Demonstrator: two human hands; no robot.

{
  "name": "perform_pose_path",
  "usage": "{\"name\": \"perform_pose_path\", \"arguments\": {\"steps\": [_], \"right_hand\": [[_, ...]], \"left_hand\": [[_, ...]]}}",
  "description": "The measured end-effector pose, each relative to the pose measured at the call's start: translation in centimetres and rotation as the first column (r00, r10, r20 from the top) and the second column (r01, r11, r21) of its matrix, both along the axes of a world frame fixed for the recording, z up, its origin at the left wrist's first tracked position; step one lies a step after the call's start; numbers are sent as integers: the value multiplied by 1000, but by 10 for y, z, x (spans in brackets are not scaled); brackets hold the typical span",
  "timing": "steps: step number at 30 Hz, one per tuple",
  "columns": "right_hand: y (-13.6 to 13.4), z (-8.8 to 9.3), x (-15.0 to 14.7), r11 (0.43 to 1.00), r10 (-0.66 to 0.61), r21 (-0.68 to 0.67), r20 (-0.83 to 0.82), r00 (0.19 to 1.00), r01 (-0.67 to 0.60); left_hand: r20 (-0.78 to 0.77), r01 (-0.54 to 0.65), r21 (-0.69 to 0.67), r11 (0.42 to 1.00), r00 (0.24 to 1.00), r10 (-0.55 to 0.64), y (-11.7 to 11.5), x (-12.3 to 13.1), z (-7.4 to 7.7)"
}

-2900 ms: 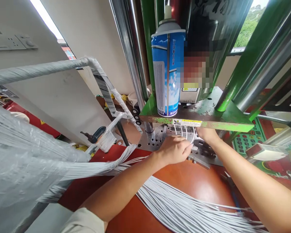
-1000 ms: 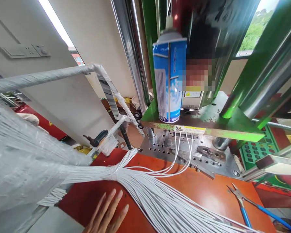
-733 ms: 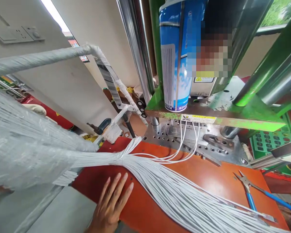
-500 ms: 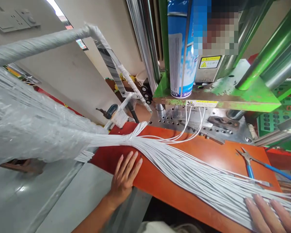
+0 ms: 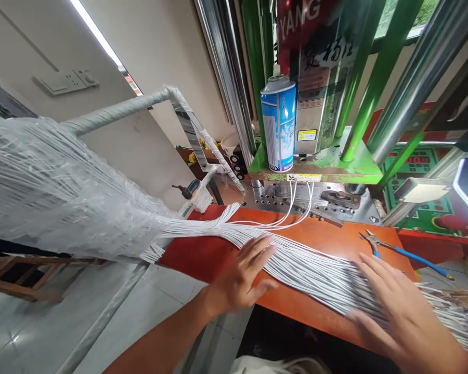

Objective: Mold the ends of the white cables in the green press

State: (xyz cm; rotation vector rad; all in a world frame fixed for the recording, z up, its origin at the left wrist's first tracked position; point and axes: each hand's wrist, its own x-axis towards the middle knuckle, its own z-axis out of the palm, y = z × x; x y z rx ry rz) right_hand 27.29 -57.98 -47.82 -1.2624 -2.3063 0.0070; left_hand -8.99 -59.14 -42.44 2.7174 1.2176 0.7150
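Observation:
A thick bundle of white cables [image 5: 312,272] fans out across the orange-brown table [image 5: 359,236], tied together near its left part. My left hand [image 5: 244,272] is open at the bundle's near edge, fingers pointing right; whether it touches the cables I cannot tell. Over the right part of the bundle is my right hand [image 5: 398,306], fingers and thumb apart, holding nothing. A few white cables [image 5: 290,210] curve away from the tie to the machine's metal bed [image 5: 265,197]. Blue-handled pliers [image 5: 374,243] lie open on the table beyond my right hand.
Plastic film [image 5: 81,192] wraps the cable mass at left, beside a wrapped rail [image 5: 120,111]. A blue spray can [image 5: 278,124] stands on the green press plate [image 5: 347,170]. At right are a green control panel [image 5: 417,161] and a lamp [image 5: 425,189].
My left hand has moved from the bare table right to the cables. My right hand has come left and further into view over the bundle. The view has tilted up.

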Motion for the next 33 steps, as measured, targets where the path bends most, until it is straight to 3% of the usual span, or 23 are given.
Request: {"name": "perform_pose_path", "arguments": {"steps": [2,5,8,10,14,18,22,26,29,31,33], "right_hand": [[37,17,-36,994,74,-83,32,997,-71],[75,42,-94,940,158,-317,69,985,-129],[83,57,-122,825,188,-555,90,978,-107],[81,58,-121,730,219,-660,-19,976,-176],[82,48,-107,567,184,-736,-325,927,-371],[92,43,-104,535,55,-745,-440,897,-398],[102,44,-102,480,14,-755,-502,865,-446],[103,48,-100,399,49,-764,-534,844,-506],[94,62,-100,474,144,-743,-464,874,-472],[83,76,-96,575,209,-707,-358,910,-411],[70,89,-87,712,217,-633,-216,952,-305]], "left_hand": [[35,132,38,990,990,-134,48,38,13],[-97,244,114,963,968,-233,126,84,19],[-272,263,185,947,940,-208,178,93,15],[-358,276,212,937,914,-188,190,77,11],[-423,218,226,950,900,-106,182,20,9],[-338,102,199,975,941,-30,169,-25,3],[-222,43,190,981,975,0,162,-28,-7],[-116,35,267,963,993,-4,144,-4,0],[-76,135,254,958,990,-119,118,21,11],[-46,202,177,963,979,-197,101,37,16],[43,214,87,973,975,-218,89,50,19]]}}
